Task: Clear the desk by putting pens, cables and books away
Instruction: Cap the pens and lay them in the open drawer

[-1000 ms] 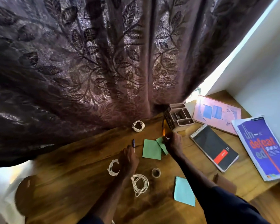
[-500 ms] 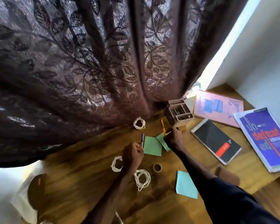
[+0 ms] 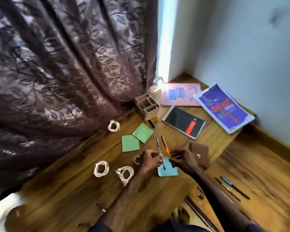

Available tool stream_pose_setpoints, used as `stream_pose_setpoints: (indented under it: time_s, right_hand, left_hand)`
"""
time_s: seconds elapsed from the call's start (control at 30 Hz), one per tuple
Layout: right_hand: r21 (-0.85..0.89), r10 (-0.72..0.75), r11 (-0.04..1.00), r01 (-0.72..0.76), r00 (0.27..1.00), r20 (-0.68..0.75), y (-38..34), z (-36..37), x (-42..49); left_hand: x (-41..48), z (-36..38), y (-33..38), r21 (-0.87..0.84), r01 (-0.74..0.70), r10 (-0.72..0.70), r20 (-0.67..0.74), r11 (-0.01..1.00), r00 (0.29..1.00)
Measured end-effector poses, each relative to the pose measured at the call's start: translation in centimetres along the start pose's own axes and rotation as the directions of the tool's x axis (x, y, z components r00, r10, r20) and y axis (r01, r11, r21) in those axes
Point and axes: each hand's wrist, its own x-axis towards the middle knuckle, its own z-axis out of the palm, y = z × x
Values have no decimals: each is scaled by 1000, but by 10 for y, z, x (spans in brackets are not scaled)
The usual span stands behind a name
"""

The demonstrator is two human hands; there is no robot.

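Hands meet above desk (image 3: 74, 190): left hand (image 3: 149, 160) pinches blue pen (image 3: 159, 149), right hand (image 3: 182, 160) grips orange pen (image 3: 165, 146)

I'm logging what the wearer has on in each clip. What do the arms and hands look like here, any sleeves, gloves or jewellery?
Both forearms are bare down to the left hand and right hand: no gloves, and no watch, ring or bracelet that I can make out. Dark navy fabric, probably clothing, shows at the bottom edge. The frame is somewhat blurred.
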Motion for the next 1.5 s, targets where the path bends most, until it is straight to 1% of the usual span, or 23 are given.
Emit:
stream_pose_setpoints:
  time_s: [0.07,0.1,0.23,0.33,0.47,0.63,0.7,0.8,0.87,1.0,1.13,1.3,1.37,1.5]
  right_hand:
    - [-34,1,999,-1,1000,-7,13,-21,-19]
    - [-40,0,999,0,1000,-5,19,-32,-28]
    - [38,52,998,-50,998,-42,49,-68,-63]
    - [61,101,994,-95,990,-102,74,-94,-87]
    - [137,164,980,-142,973,-163,105,-122,-111]
    - [175,261,958,-228,944,-200,140,-153,-126]
    - [142,315,947,-289,920,-231,157,-166,-126]
    - [103,423,905,-412,852,-308,189,-190,-125]
    - [47,465,876,-481,813,-351,208,-205,-125]
    - [-57,544,802,-594,767,-339,239,-230,-127]
    - [-138,631,704,-697,702,-330,261,-243,-138]
    - [-300,659,630,-716,698,-280,280,-238,-163]
    - [-325,664,617,-717,696,-274,285,-232,-171]
    - [-332,652,627,-705,708,-272,291,-224,-178]
  left_hand:
    - [-6,24,8,-14,-29,30,70,999,997]
    - [-9,37,12,0,-45,45,83,999,996]
    - [-15,88,22,19,-111,107,159,994,982]
    - [-22,132,29,29,-114,103,256,993,961]
    - [-30,182,37,58,-138,109,352,989,930]
    - [-39,228,39,127,-183,119,401,975,908]
    - [-40,242,38,151,-167,93,405,974,910]
    - [-38,264,39,199,-101,15,396,975,918]
    - [-37,275,40,231,-76,-22,395,970,918]
    - [-38,295,41,259,-18,-80,361,966,929]
    - [-40,309,40,303,-7,-106,357,953,928]
    - [-40,321,38,343,-27,-116,391,939,913]
    - [-40,326,37,353,-18,-131,395,935,909]
    - [-42,336,33,401,-18,-152,388,916,909]
